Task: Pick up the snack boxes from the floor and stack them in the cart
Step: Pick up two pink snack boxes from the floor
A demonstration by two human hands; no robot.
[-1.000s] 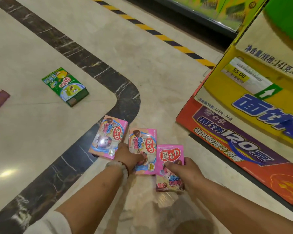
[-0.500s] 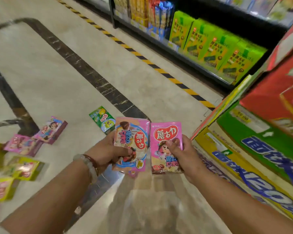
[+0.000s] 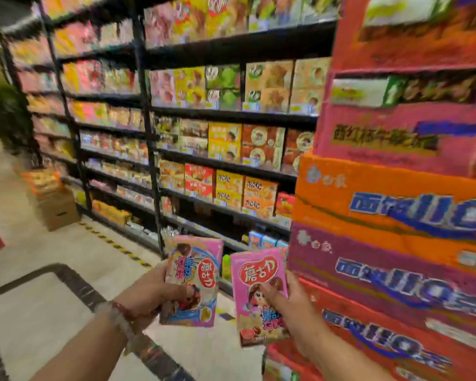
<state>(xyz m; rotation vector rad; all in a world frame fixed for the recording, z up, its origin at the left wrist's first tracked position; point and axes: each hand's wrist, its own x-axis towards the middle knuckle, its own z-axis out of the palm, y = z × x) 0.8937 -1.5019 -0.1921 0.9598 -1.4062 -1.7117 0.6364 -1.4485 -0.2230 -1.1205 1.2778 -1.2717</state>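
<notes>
Left hand: we are gripping one pink snack box point(image 3: 193, 281) in our left hand point(image 3: 151, 291), thumb curled over its front and fingers behind it.
Right hand: our right hand point(image 3: 291, 303) is pinching a second pink box point(image 3: 259, 295), thumb pressing on the printed face.
Where the boxes are: both are being held up in the air in front of us, side by side and just apart, faces toward us; the left one is tilting a little.
Wrist: a beaded bracelet point(image 3: 118, 316) is sitting on our left wrist.
Around us: black metal shelving point(image 3: 154, 149) is running along the aisle, packed with blurred cartons; a plain brown cardboard box point(image 3: 58, 207) is standing on the floor near it.
In the way: a tall stack of big printed cartons point(image 3: 390, 204) is rising just beside our right hand.
Floor: pale polished stone point(image 3: 39, 306) with a dark veined band point(image 3: 74, 281) and a yellow-black striped line point(image 3: 116, 244) by the shelves.
Shapes and surfaces: the boxes we are holding are flat, rectangular, glossy card.
</notes>
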